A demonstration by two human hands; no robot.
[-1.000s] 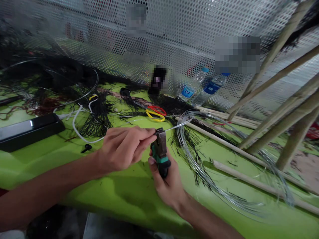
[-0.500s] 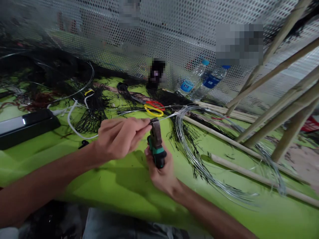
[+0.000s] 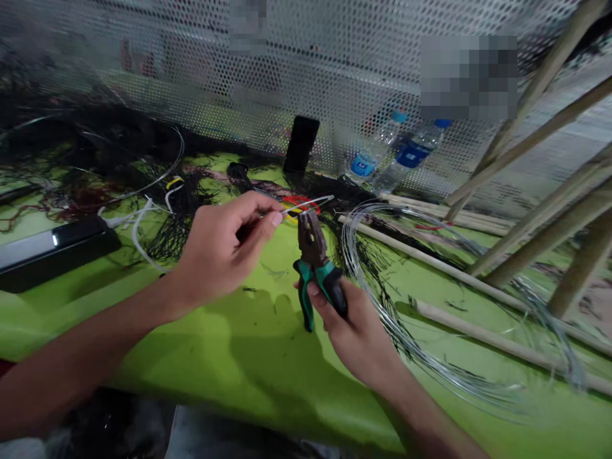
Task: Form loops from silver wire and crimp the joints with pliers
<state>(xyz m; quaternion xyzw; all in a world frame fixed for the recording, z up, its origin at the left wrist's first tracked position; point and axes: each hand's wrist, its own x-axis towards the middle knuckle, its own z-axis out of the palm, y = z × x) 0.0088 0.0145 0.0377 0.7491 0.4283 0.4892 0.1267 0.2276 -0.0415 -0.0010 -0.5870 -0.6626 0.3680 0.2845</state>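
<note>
Clock places run from the pliers' head, 12 at the top of the view.

Left hand (image 3: 224,245), at 9: thumb and finger pinch the wire.
Wire (image 3: 306,204), at 12: far end free, just above the pliers' jaws; whether they touch cannot be told.
Right hand (image 3: 358,335), at 5: wrapped round the pliers (image 3: 313,248), handles spread.
Coil (image 3: 352,261), at 4: loose strands near the right hand.
Scissors (image 3: 315,206), at 12: beyond the wire.

Hazards, judged: a slack pinch could let the wire twist or slip; squeezing with fingertips this near could nip skin; coil strands could snag the wrist.

Writing: bottles (image 3: 412,154), at 1, blue labels, pale marks illegible; pliers, no readable brand.
</note>
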